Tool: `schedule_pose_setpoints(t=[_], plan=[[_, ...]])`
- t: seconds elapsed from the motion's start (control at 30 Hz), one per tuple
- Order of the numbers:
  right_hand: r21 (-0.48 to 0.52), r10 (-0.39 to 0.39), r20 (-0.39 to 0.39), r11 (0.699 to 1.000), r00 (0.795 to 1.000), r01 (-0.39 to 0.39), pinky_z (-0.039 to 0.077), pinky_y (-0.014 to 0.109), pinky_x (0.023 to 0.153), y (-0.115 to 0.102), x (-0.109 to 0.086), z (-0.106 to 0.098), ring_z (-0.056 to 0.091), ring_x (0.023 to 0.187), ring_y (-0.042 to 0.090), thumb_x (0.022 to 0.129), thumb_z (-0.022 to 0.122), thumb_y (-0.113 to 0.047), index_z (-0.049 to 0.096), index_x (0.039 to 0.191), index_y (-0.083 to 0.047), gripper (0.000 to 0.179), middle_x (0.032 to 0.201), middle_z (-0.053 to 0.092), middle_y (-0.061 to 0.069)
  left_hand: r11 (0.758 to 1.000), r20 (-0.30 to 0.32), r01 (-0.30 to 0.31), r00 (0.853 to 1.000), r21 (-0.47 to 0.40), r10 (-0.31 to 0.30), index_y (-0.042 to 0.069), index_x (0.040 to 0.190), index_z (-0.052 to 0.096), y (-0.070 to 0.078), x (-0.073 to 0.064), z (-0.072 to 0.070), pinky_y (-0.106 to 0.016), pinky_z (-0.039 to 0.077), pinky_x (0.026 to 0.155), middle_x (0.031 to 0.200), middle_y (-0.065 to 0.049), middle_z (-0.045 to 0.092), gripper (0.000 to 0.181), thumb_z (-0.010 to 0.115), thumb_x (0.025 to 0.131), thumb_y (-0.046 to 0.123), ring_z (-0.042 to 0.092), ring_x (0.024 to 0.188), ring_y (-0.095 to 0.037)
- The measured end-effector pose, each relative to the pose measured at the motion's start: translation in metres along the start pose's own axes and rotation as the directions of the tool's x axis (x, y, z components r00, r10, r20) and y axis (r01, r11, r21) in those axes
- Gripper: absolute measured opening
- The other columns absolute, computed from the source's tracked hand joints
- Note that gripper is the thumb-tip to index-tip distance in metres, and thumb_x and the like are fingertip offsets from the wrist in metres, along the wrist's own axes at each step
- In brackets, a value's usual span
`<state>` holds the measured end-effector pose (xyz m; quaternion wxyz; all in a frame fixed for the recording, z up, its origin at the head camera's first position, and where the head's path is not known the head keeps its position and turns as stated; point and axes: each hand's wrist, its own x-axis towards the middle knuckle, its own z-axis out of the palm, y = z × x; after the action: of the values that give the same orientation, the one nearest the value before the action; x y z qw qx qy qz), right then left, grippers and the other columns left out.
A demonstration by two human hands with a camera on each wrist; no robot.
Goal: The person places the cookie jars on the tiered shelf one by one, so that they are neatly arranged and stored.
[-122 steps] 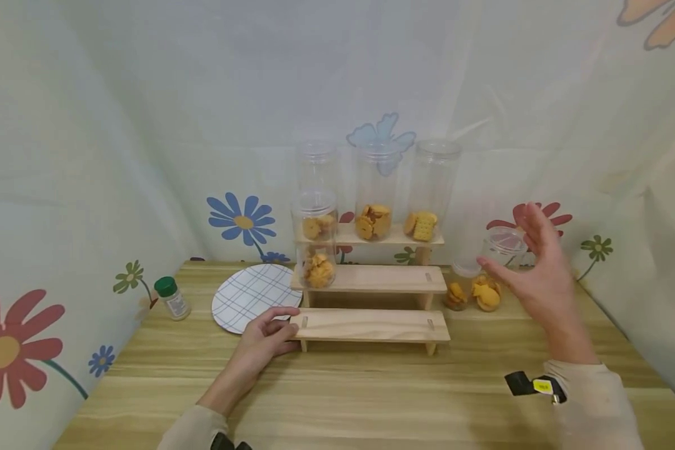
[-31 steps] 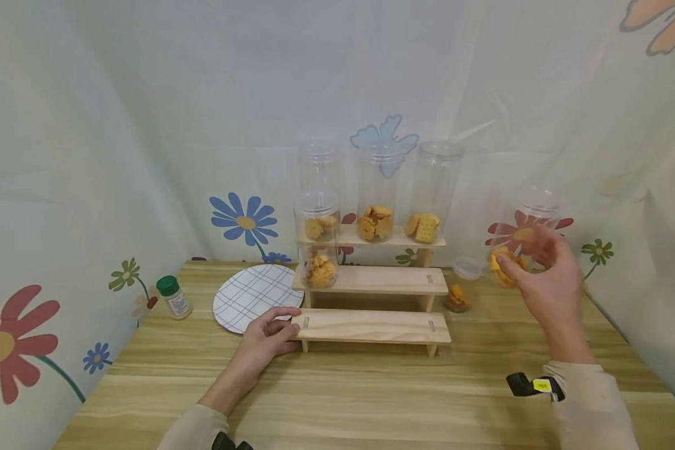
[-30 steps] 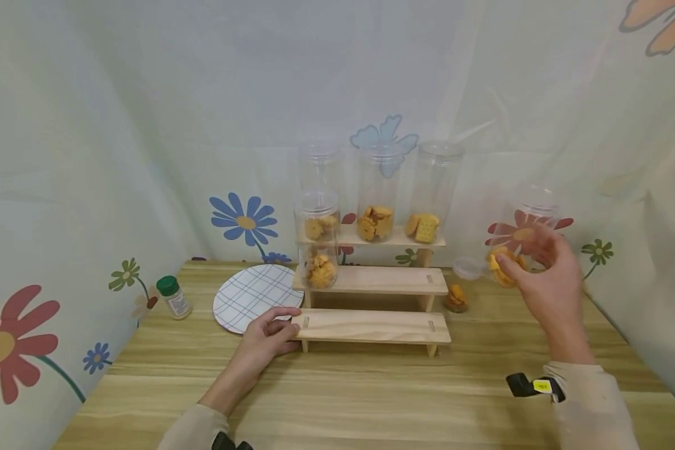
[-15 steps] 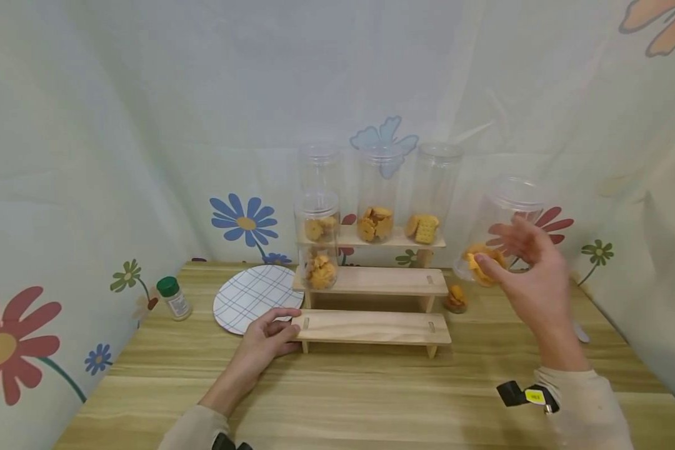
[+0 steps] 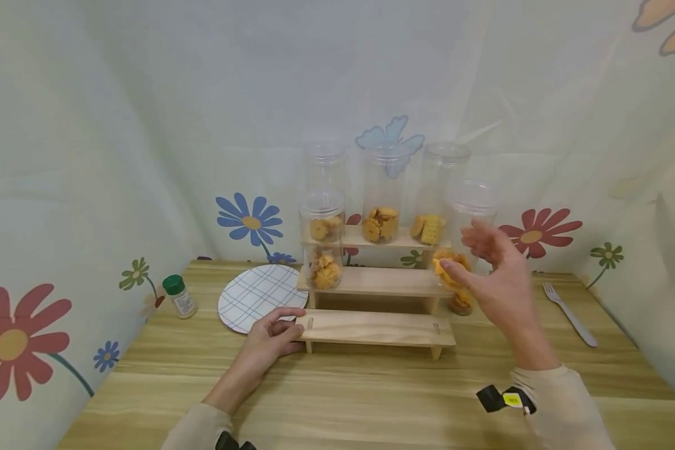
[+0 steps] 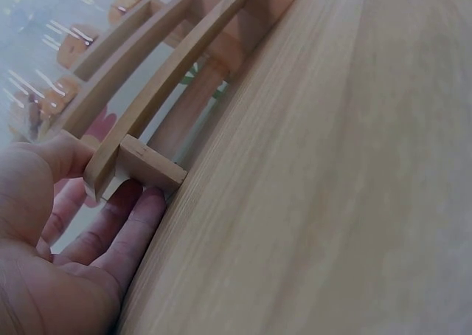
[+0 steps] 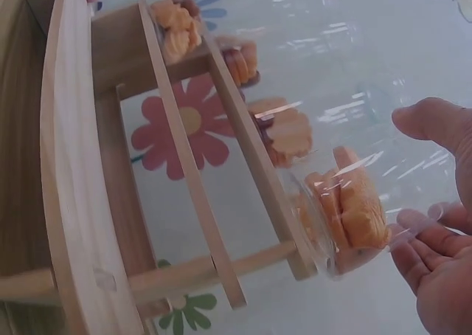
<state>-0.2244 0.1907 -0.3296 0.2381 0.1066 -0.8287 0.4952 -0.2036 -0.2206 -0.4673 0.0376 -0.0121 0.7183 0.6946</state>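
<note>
In the head view my right hand (image 5: 497, 284) holds a tall clear jar (image 5: 475, 209) with orange cookies in its bottom, fingers and thumb curved round its sides. The jar overlaps the right end of the middle step of a three-step wooden shelf (image 5: 374, 326). In the right wrist view this jar (image 7: 354, 209) is close to the step's end, thumb on one side and fingers on the other. My left hand (image 5: 264, 342) grips the left end of the lowest step; the left wrist view shows the thumb above the board (image 6: 151, 102) and fingers below.
Three tall cookie jars (image 5: 382, 187) line the top step; another jar (image 5: 322, 256) stands on the middle step's left end. A smaller cookie container (image 5: 461, 303) sits behind my right hand. A checked plate (image 5: 253, 297), a green-capped bottle (image 5: 179, 297) and a fork (image 5: 570, 315) lie around.
My right hand has taken hold of the jar, lifted it off the table at the right and carried it left to the middle step. The fork has come into view. My left hand stays put.
</note>
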Motion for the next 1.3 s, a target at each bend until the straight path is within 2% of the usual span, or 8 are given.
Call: schedule_pose_setpoints(t=[0.1, 0.17, 0.27, 0.4, 0.5, 0.77, 1.13, 1.3], plan=[[0.028, 0.016, 0.039, 0.999, 0.999, -0.017, 0.047, 0.011, 0.106, -0.007, 0.003, 0.011, 0.065, 0.133, 0.026, 0.094, 0.095, -0.028, 0.050, 0.166, -0.014, 0.086, 0.148, 0.069, 0.008, 1.000, 0.003, 0.000, 1.000, -0.007, 0.000, 0.005, 0.142, 0.068, 0.000, 0.000, 0.000, -0.041, 0.069, 0.094, 0.114, -0.015, 0.074, 0.036, 0.075, 0.107, 0.008, 0.075, 0.110, -0.024], [0.052, 0.011, 0.061, 0.999, 0.998, -0.015, 0.048, 0.012, 0.107, -0.010, 0.004, 0.020, 0.066, 0.134, 0.031, 0.094, 0.095, -0.029, 0.050, 0.166, -0.014, 0.087, 0.148, 0.069, 0.010, 1.000, 0.003, 0.000, 1.000, -0.009, 0.000, 0.004, 0.142, 0.068, 0.000, 0.000, 0.000, -0.041, 0.069, 0.094, 0.113, -0.015, 0.075, 0.036, 0.075, 0.107, 0.008, 0.076, 0.110, -0.024], [0.090, 0.002, 0.088, 0.996, 0.996, -0.010, 0.053, 0.025, 0.113, -0.013, 0.007, 0.034, 0.066, 0.134, 0.032, 0.093, 0.096, -0.029, 0.052, 0.165, -0.011, 0.086, 0.146, 0.069, 0.013, 1.000, 0.004, 0.000, 1.000, -0.013, 0.000, 0.004, 0.142, 0.068, 0.000, 0.000, 0.000, -0.040, 0.069, 0.093, 0.113, -0.015, 0.075, 0.036, 0.075, 0.107, 0.008, 0.076, 0.110, -0.024], [0.121, 0.014, 0.125, 0.992, 0.992, -0.029, 0.055, 0.050, 0.119, -0.016, 0.009, 0.055, 0.067, 0.134, 0.032, 0.091, 0.097, -0.030, 0.054, 0.161, -0.008, 0.085, 0.145, 0.069, 0.015, 1.000, 0.004, 0.006, 1.000, -0.013, -0.006, 0.004, 0.142, 0.068, 0.000, 0.000, 0.000, -0.040, 0.069, 0.093, 0.113, -0.015, 0.075, 0.036, 0.075, 0.107, 0.007, 0.076, 0.110, -0.024], [0.126, 0.027, 0.145, 0.991, 0.989, -0.046, 0.054, 0.057, 0.119, -0.019, 0.011, 0.069, 0.067, 0.135, 0.034, 0.090, 0.097, -0.031, 0.054, 0.161, -0.007, 0.086, 0.146, 0.068, 0.016, 1.000, 0.005, 0.006, 1.000, -0.009, -0.006, 0.005, 0.143, 0.068, 0.000, 0.000, 0.000, -0.040, 0.069, 0.094, 0.113, -0.015, 0.075, 0.036, 0.075, 0.107, 0.009, 0.075, 0.111, -0.024], [0.087, 0.065, 0.186, 0.993, 0.980, -0.083, 0.057, 0.055, 0.117, -0.023, 0.012, 0.093, 0.066, 0.140, 0.036, 0.089, 0.098, -0.033, 0.053, 0.163, -0.008, 0.090, 0.151, 0.066, 0.016, 1.000, 0.004, 0.003, 1.000, -0.005, -0.003, 0.005, 0.141, 0.069, 0.000, 0.001, 0.000, -0.040, 0.069, 0.093, 0.114, -0.015, 0.075, 0.035, 0.075, 0.107, 0.008, 0.076, 0.110, -0.024], [0.063, 0.026, 0.158, 0.997, 0.987, -0.037, 0.058, 0.052, 0.116, -0.019, 0.010, 0.106, 0.067, 0.138, 0.035, 0.088, 0.099, -0.031, 0.055, 0.160, -0.004, 0.088, 0.150, 0.067, 0.017, 1.000, 0.036, -0.008, 0.999, -0.029, 0.009, 0.002, 0.145, 0.065, -0.002, 0.001, -0.001, -0.040, 0.069, 0.093, 0.112, -0.016, 0.074, 0.039, 0.074, 0.107, 0.006, 0.077, 0.110, -0.027], [0.060, 0.004, 0.147, 0.998, 0.989, -0.013, 0.058, 0.050, 0.116, -0.018, 0.010, 0.109, 0.067, 0.137, 0.034, 0.089, 0.098, -0.029, 0.056, 0.157, -0.002, 0.084, 0.149, 0.068, 0.017, 1.000, 0.028, -0.009, 1.000, -0.029, 0.009, 0.002, 0.144, 0.066, -0.002, 0.002, -0.001, -0.040, 0.069, 0.093, 0.112, -0.016, 0.075, 0.038, 0.074, 0.107, 0.005, 0.077, 0.110, -0.027]])
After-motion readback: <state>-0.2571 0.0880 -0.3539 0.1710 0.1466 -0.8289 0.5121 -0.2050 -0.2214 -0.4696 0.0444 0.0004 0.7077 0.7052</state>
